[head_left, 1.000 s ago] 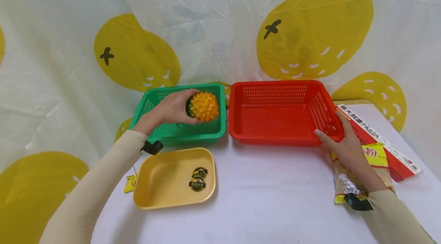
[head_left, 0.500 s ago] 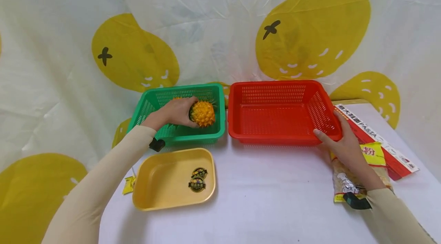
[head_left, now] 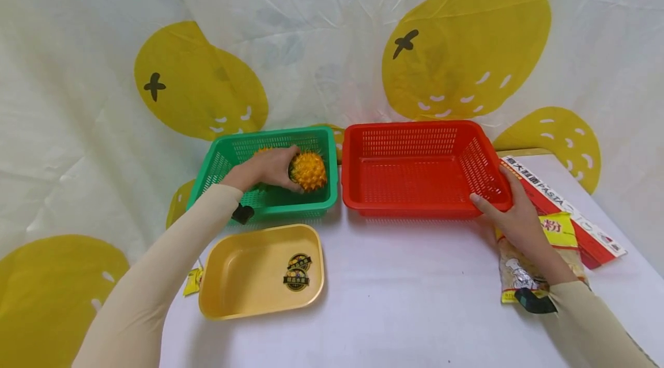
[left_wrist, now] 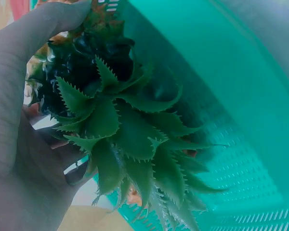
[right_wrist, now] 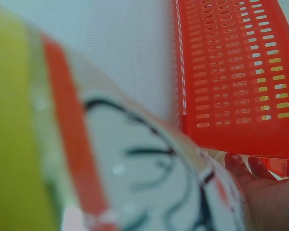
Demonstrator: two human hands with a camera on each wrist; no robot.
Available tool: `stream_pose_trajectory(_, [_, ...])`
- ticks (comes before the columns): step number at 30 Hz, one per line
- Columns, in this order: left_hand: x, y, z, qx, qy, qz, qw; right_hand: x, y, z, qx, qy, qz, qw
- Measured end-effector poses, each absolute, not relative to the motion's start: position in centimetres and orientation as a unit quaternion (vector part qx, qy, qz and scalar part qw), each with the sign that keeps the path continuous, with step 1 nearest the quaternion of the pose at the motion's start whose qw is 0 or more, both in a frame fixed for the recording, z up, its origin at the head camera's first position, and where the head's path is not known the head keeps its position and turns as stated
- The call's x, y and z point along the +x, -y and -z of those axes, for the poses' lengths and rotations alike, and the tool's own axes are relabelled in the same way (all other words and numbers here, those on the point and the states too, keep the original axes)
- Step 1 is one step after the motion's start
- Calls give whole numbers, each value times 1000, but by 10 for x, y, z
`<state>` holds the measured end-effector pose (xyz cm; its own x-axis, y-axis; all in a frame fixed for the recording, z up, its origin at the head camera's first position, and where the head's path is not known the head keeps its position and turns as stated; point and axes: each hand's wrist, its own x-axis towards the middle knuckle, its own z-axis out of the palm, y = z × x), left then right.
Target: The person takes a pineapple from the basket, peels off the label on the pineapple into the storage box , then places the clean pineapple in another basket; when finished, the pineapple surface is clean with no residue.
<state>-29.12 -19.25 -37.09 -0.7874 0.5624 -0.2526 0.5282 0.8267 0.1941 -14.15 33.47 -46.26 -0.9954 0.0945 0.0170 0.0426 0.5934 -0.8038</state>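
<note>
1. The toy pineapple point(head_left: 309, 171) is held by the left hand point(head_left: 264, 169) inside the green basket point(head_left: 226, 156). The fingers are curled round the crown end; in the left wrist view the green leaves point(left_wrist: 130, 144) are seen cupped against the palm.
2. Compared with a second earlier, the pineapple has been lowered from above the basket rim to a position low within the basket, near its right wall. Whether it rests on the basket floor cannot be told. The grip is not yet released, so the placing is judged nearly complete but not finished.
3. The right hand point(head_left: 510, 222) is laid on the near right corner of the red basket point(head_left: 415, 183), fingers fairly straight along the rim, thumb towards the front wall. Its position is unchanged over the same interval, and the red basket is judged to be merely steadied.
4. A yellow tray point(head_left: 249, 276) bearing two stickers is seen on the table point(head_left: 404, 299), just in front of the green basket.
5. A food packet point(head_left: 524, 273) and a red pasta box point(head_left: 570, 212) lie under and beside the right forearm.
</note>
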Motion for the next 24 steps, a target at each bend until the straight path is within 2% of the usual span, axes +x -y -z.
stream_pose_trajectory(17, [-287, 185, 386, 310, -938, 30, 149, -142, -335, 466, -44, 891, -451, 31])
stream_pose_trajectory(24, [-287, 183, 385, 304, -937, 46, 166, -142, -335, 466, -47, 887, -458, 29])
